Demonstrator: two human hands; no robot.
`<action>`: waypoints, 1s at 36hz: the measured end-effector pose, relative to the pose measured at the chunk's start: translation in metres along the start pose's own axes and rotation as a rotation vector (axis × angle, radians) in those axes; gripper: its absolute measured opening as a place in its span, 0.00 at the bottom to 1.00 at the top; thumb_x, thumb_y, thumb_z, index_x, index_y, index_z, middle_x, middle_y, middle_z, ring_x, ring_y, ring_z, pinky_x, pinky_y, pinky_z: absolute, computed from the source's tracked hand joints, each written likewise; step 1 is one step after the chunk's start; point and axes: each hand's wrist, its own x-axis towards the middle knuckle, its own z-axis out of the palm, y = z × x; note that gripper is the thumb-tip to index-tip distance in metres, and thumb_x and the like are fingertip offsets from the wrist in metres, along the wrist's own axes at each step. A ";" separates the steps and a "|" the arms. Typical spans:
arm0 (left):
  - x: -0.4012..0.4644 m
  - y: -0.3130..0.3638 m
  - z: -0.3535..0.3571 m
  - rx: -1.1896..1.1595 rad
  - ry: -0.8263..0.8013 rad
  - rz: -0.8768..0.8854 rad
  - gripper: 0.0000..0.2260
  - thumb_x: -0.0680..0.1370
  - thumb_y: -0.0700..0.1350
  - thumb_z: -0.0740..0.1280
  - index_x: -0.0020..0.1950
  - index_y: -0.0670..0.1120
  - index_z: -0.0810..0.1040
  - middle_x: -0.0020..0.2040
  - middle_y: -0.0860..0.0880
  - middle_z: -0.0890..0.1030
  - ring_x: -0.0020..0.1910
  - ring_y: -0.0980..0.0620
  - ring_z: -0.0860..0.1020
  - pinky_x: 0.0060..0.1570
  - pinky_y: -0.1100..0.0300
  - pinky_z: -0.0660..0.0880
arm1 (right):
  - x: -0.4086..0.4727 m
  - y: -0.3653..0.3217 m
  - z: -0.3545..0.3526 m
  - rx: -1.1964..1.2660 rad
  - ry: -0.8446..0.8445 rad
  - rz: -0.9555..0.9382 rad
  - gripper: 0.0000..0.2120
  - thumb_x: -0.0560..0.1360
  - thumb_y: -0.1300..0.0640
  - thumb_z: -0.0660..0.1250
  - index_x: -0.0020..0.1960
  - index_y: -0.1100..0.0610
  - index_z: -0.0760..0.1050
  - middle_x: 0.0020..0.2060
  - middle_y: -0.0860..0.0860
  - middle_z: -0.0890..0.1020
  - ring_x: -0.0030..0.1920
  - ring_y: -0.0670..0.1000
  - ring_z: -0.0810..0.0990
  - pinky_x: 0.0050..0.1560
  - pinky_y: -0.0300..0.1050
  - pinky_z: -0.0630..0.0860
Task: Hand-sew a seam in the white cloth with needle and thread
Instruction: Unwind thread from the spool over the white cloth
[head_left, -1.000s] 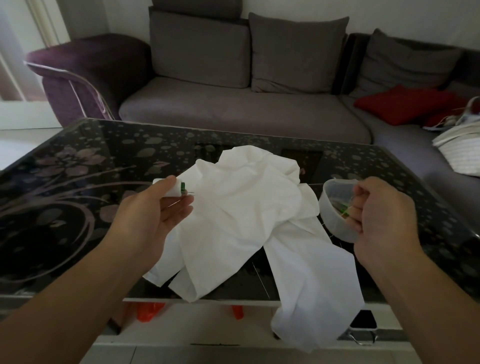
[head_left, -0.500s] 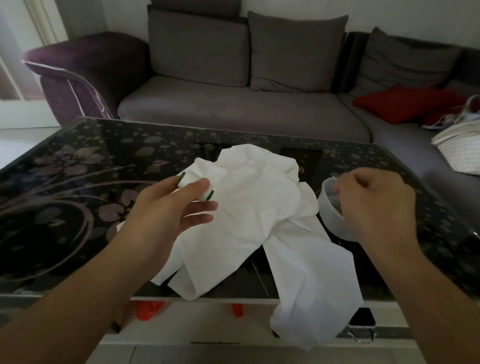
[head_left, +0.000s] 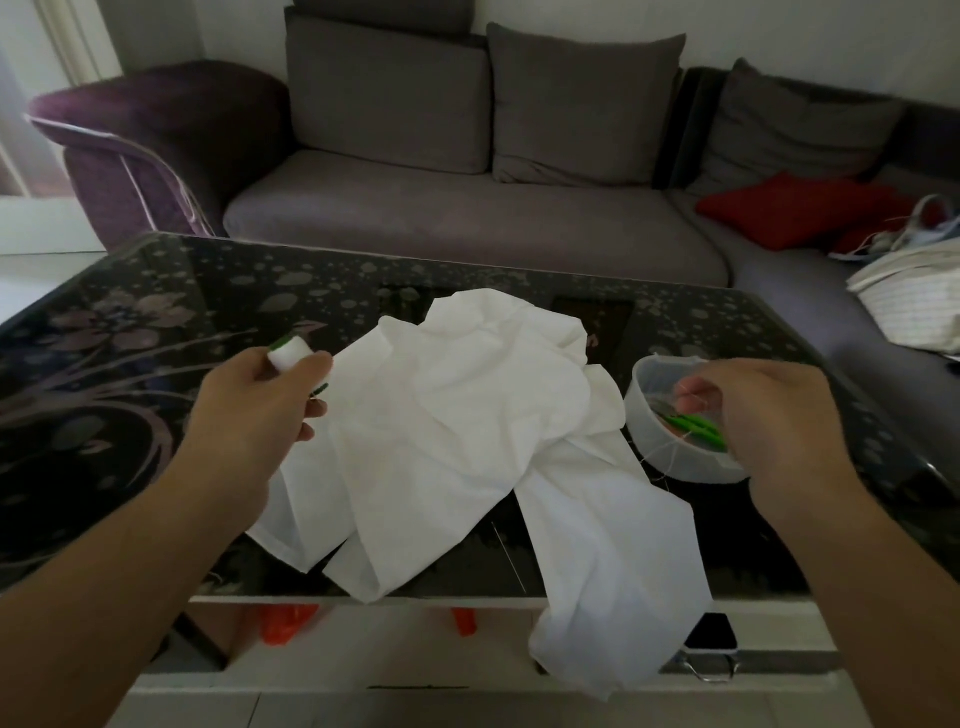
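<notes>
— Cloth first: where is it?

— White cloth (head_left: 467, 415) lies crumpled on the dark glass table (head_left: 156, 312), between my two hands, with one long end hanging over the near edge.

— And your left hand?

— My left hand (head_left: 260, 405) is raised just above the table at the cloth's left side. Thumb and forefinger are curled round a small white thread spool (head_left: 291, 353) with green ends, pinching it.

— The right one?

— My right hand (head_left: 753, 415) is over a clear plastic tub (head_left: 675, 457) that stands on the table, touching the cloth's right edge. The fingers are bent and drawn together above the tub's mouth, and a fine thread (head_left: 665, 358) runs near the fingertips, but I cannot tell whether they are really gripping it.

— Anything in the tub?

— Green-handled pieces (head_left: 696, 423), partly hidden by my fingers.

— A needle?

— Too small to make out.
</notes>
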 end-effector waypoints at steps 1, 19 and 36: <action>-0.002 0.000 0.002 0.034 -0.014 0.020 0.10 0.81 0.53 0.71 0.60 0.52 0.78 0.50 0.52 0.82 0.50 0.51 0.82 0.58 0.47 0.80 | 0.000 0.007 -0.001 0.024 0.075 -0.074 0.14 0.79 0.53 0.72 0.61 0.55 0.72 0.48 0.52 0.73 0.46 0.52 0.72 0.44 0.44 0.71; -0.037 0.007 0.018 0.260 -0.362 0.233 0.11 0.80 0.57 0.69 0.57 0.53 0.81 0.44 0.53 0.85 0.42 0.51 0.83 0.42 0.59 0.75 | -0.020 0.003 -0.003 0.600 -0.438 -0.464 0.14 0.83 0.60 0.61 0.57 0.52 0.85 0.52 0.75 0.78 0.25 0.51 0.65 0.24 0.39 0.62; -0.039 0.011 0.013 0.052 -0.567 0.184 0.10 0.80 0.51 0.71 0.54 0.47 0.85 0.46 0.49 0.86 0.48 0.46 0.84 0.47 0.51 0.80 | -0.037 -0.006 -0.001 0.562 -0.872 -0.341 0.32 0.74 0.59 0.64 0.67 0.25 0.71 0.74 0.48 0.73 0.36 0.65 0.85 0.21 0.41 0.70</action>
